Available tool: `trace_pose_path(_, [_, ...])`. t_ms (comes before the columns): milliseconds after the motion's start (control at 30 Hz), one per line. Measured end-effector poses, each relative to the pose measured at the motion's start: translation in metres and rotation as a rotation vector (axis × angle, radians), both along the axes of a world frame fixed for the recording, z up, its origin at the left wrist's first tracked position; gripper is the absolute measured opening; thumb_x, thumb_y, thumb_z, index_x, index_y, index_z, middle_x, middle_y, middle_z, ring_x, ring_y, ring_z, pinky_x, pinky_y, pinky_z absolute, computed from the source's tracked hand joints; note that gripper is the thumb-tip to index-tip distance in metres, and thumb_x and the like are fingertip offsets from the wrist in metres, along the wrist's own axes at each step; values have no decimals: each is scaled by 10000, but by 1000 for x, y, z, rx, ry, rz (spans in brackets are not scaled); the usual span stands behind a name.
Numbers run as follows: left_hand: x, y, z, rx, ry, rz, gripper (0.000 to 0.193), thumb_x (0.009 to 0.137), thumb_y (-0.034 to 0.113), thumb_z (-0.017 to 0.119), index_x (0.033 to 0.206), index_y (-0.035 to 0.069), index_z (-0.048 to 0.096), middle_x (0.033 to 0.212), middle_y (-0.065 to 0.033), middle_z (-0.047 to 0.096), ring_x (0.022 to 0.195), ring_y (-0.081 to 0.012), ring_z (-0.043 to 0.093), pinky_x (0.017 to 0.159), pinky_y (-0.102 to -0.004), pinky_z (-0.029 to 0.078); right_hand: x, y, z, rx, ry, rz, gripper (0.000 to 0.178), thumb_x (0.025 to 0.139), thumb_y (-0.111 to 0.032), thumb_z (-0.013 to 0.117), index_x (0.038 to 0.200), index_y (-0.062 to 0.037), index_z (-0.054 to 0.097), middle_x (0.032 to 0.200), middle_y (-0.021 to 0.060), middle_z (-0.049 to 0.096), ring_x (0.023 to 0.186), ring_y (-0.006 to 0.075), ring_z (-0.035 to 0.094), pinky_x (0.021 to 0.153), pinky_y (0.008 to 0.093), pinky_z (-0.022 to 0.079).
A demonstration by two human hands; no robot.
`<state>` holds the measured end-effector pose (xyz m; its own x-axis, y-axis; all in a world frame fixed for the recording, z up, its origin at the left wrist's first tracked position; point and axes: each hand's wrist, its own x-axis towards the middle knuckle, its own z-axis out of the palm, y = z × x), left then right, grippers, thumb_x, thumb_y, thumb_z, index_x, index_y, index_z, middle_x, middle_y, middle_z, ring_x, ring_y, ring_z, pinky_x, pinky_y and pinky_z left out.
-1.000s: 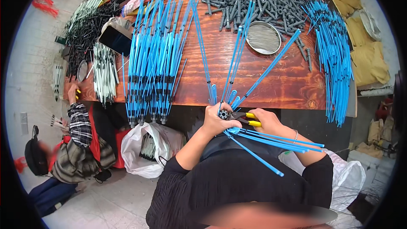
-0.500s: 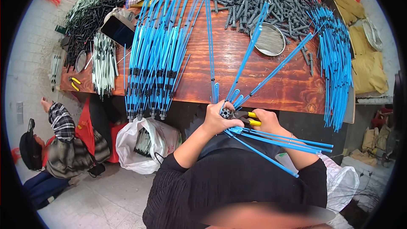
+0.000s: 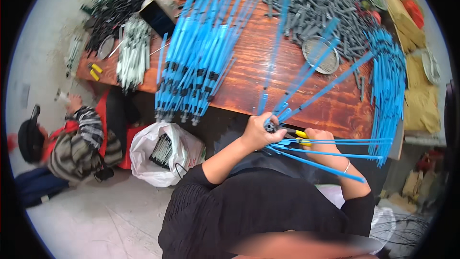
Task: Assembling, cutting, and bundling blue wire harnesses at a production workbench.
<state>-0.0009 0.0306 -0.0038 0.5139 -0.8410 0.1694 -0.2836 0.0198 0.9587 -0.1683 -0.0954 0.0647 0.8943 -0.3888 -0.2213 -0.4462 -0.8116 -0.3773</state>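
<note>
My left hand [image 3: 257, 133] is closed round a small dark toothed hub [image 3: 271, 127] with blue umbrella ribs [image 3: 328, 84] joined to it. Some ribs fan away over the table's front edge, while others stretch right across my right forearm. In my right hand [image 3: 320, 136] are pliers with yellow handles [image 3: 301, 134], their jaws at the hub's right side. The jaw tips are partly hidden by ribs and my left thumb, so I cannot tell what they grip.
Blue rib bundles [image 3: 194, 62] lie on the wooden table [image 3: 242, 86], with more [image 3: 387, 81] at its right edge. Grey plastic parts [image 3: 311, 7] pile behind a round dish [image 3: 330, 63]. Whitish ribs [image 3: 133, 60] and a phone [image 3: 159, 20] lie left. Below are a white bag [image 3: 143, 163] and another person [image 3: 84, 146].
The view has shifted, so the table sits tilted in it. Both hands still hold the hub and pliers. The pliers' handles look closer together, and the ribs over my right forearm have swung slightly.
</note>
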Motion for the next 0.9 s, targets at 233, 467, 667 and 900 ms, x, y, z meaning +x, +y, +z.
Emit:
trace_pose_path(233, [11, 1, -4, 3, 113, -122, 298, 601, 160, 805, 759, 34, 586, 605, -17, 554, 558, -78, 511, 532, -247, 430, -2, -13, -8, 84, 132, -11, 227, 764, -239, 622, 790, -19, 571, 659, 199, 583, 654, 364, 586, 578, 436, 453])
trace_pose_path(467, [53, 25, -19, 47, 512, -264, 470, 472, 122, 875, 841, -12, 618, 626, -12, 551, 562, -70, 507, 503, -214, 391, 9, 0, 5, 660, -28, 4, 306, 835, -333, 570, 833, -28, 604, 694, 174, 586, 669, 352, 566, 613, 413, 438])
trace_pose_path(667, [49, 23, -19, -64, 562, -261, 599, 412, 237, 897, 866, -36, 617, 635, -13, 556, 563, -79, 530, 492, -201, 403, 9, 16, -15, 632, 23, -43, 328, 838, -353, 564, 855, -29, 615, 715, 177, 593, 705, 350, 575, 639, 417, 446])
trace_pose_path(900, [46, 19, -21, -12, 483, -235, 580, 424, 294, 894, 831, -18, 624, 649, -12, 568, 575, -74, 529, 506, -205, 403, 15, 9, -14, 557, 110, -52, 358, 836, -375, 556, 854, -24, 623, 720, 187, 599, 717, 355, 584, 647, 423, 455])
